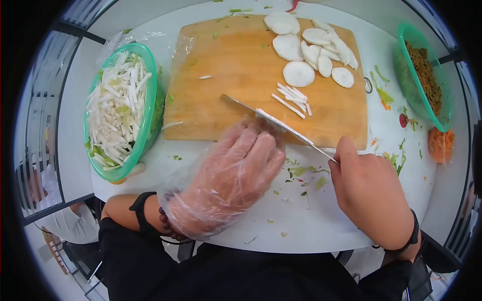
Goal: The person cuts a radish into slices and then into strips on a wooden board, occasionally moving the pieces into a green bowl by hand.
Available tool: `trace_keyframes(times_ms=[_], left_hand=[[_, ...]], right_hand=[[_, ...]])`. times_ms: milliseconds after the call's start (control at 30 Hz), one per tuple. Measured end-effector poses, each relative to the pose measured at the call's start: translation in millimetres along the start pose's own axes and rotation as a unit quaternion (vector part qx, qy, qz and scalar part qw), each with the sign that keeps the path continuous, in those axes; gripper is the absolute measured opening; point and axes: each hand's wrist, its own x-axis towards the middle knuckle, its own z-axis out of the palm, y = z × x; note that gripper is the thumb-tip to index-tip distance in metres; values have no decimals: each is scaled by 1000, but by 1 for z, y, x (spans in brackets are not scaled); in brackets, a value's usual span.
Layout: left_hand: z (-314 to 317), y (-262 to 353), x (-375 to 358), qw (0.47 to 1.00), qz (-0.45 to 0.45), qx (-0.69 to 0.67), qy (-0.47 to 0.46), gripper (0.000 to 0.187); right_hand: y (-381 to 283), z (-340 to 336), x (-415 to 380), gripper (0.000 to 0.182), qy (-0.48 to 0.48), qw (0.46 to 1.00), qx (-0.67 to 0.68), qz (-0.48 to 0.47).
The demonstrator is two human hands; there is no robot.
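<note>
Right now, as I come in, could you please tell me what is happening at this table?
A person seems to be cutting white vegetable, probably radish, into strips. The right hand grips a kitchen knife, its blade across the wooden cutting board. The left hand, in a clear plastic glove, is beside the blade; what its fingertips hold is mostly hidden. Round slices and a few thin strips lie on the board. A green bowl at the left is full of shreds.

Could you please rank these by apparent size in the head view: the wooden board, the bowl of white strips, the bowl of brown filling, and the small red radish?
1. Wooden board
2. Bowl of white strips
3. Bowl of brown filling
4. Small red radish
</note>
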Motion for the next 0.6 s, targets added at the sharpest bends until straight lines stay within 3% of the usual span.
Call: trace_keyframes(times_ms=[100,400,500,600], left_hand=[[4,0,0,1000,8,5,27,23],[-3,-2,-1,999,28,26,20,43],[-21,-3,-1,999,8,-50,-4,51],[-35,3,-4,999,-12,-39,23,49]], right_hand=[[2,-14,1,17,-20,995,86,39],[22,-14,11,16,134,975,173,46],[29,-15,17,14,123,972,196,42],[33,-15,24,15,103,968,219,72]])
